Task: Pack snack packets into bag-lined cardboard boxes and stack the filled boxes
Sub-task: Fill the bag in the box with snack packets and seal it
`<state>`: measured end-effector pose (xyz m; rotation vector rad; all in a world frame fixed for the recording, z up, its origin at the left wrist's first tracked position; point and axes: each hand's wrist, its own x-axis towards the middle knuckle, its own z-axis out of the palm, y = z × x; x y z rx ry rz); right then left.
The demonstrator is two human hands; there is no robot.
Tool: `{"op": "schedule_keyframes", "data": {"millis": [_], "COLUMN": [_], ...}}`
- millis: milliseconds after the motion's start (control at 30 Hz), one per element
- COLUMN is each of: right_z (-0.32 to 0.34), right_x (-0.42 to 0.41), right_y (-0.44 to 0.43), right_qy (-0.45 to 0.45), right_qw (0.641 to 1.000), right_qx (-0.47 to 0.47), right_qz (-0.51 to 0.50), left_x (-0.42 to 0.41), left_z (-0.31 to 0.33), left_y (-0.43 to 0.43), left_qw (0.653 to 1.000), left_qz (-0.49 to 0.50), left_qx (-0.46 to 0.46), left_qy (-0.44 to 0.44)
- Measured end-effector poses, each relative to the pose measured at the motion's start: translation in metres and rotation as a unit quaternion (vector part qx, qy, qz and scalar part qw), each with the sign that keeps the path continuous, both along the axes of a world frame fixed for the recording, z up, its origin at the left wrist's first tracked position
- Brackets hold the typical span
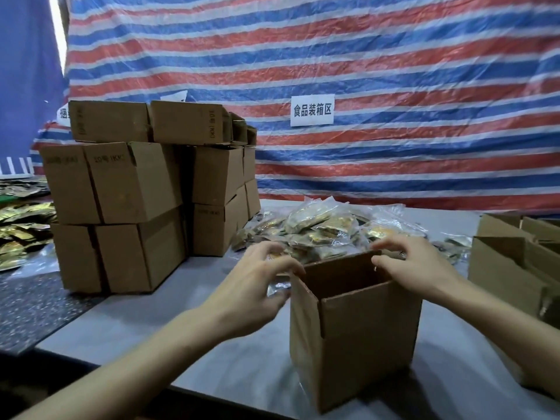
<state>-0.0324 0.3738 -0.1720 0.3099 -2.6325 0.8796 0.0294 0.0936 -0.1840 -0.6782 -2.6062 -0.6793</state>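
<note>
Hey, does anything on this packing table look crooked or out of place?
Yes. The stack of brown cardboard boxes on the left is uneven: its middle-row boxes sit twisted and offset from those below, and the top boxes lie askew.

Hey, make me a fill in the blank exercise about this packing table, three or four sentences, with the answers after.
1. The stack of closed boxes stands to the ___ of the open box.
2. The pile of snack packets lies ___ the open box, farther from the person.
3. The white sign hangs on a tarp striped red, white and ___.
4. The left hand and right hand are at the open box's ___ edge.

Missing words: left; behind; blue; top.
</note>
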Motion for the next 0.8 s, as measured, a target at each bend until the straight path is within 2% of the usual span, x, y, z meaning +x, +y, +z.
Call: {"op": "schedule_keyframes", "data": {"millis": [100, 167, 233, 400, 500, 567, 633, 733, 800], "right_z": [-0.003, -0.005, -0.009, -0.009, -0.008, -0.008, -0.013, -0.030, -0.047], "right_x": [0.002, 0.006, 0.009, 0.010, 0.012, 0.016, 0.017, 0.012, 0.008], "right_y": [0.000, -0.001, -0.002, -0.001, 0.004, 0.007, 0.012, 0.018, 0.024], "right_qy": [0.009, 0.024, 0.038, 0.025, 0.040, 0.055, 0.081, 0.107, 0.100], "right_qw": [0.999, 0.997, 0.996, 0.996, 0.997, 0.998, 0.995, 0.980, 0.964], "right_qx": [0.019, 0.032, 0.042, 0.054, 0.058, 0.034, -0.016, -0.147, -0.221], "right_qz": [-0.033, -0.062, -0.073, -0.071, -0.017, 0.028, 0.052, 0.084, 0.107], "left_x": [-0.014, -0.021, -0.027, -0.050, -0.064, -0.074, -0.085, -0.111, -0.127], "left_z": [-0.022, -0.044, -0.069, -0.119, -0.120, -0.118, -0.114, -0.111, -0.108], "left_y": [-0.007, -0.007, 0.000, 0.026, 0.018, 0.005, -0.007, -0.023, -0.031], "left_qw": [0.975, 0.948, 0.934, 0.880, 0.860, 0.829, 0.794, 0.739, 0.706], "left_qz": [-0.043, -0.072, -0.091, -0.121, -0.174, -0.218, -0.163, 0.045, 0.169], "left_qx": [0.145, 0.174, 0.194, 0.330, 0.334, 0.349, 0.434, 0.583, 0.613], "left_qy": [-0.160, -0.255, -0.287, -0.318, -0.345, -0.379, -0.394, -0.333, -0.310]}}
